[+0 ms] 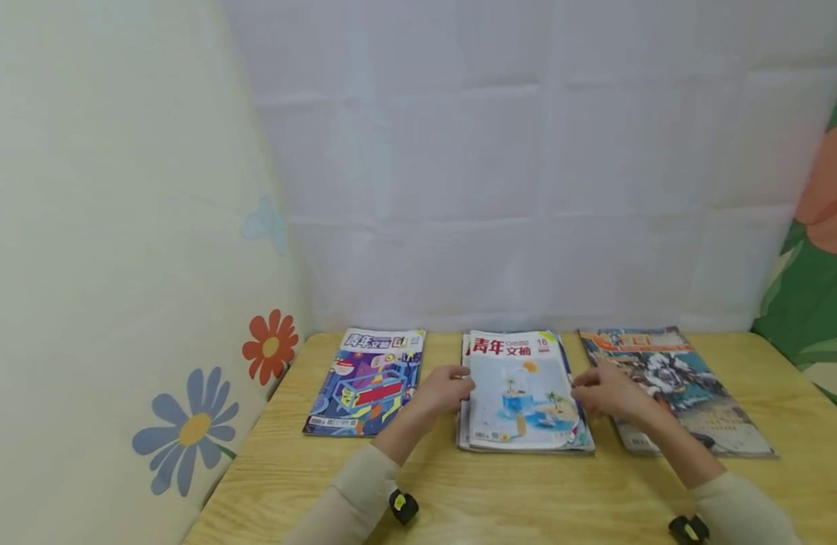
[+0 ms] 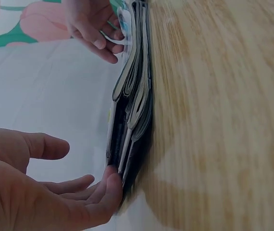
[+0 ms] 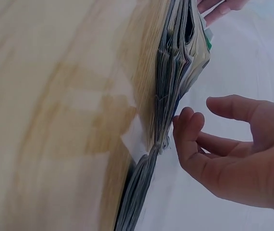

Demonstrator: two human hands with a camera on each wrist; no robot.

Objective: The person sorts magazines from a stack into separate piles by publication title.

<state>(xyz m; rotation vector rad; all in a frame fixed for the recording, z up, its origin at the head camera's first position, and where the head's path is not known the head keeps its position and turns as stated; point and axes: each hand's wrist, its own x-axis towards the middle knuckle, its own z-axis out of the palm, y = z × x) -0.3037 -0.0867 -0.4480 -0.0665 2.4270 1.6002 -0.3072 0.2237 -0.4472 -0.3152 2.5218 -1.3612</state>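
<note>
Item one: we list a middle stack of magazines [image 1: 524, 393] lying flat on the wooden desk [image 1: 473, 492], top cover pale blue with red characters. The left hand [image 1: 442, 390] sits at the stack's left edge; in the left wrist view its fingertips [image 2: 110, 190] touch the page edges, and its grip is loose, fingers nearly straight and apart, clamped on nothing. The right hand [image 1: 609, 393] sits at the stack's right edge; in the right wrist view its fingertips [image 3: 185, 120] meet the page edges, grip likewise loose and apart.

Item two: we note a purple-covered magazine [image 1: 367, 382] just left of the stack, apart from it.

Item three: a magazine with a grey and orange cover [image 1: 691, 390] lies right of the stack, partly under the right forearm.

Surroundings: a white cloth backdrop [image 1: 527, 166] and a flower-printed cloth [image 1: 119, 303] at left.
</note>
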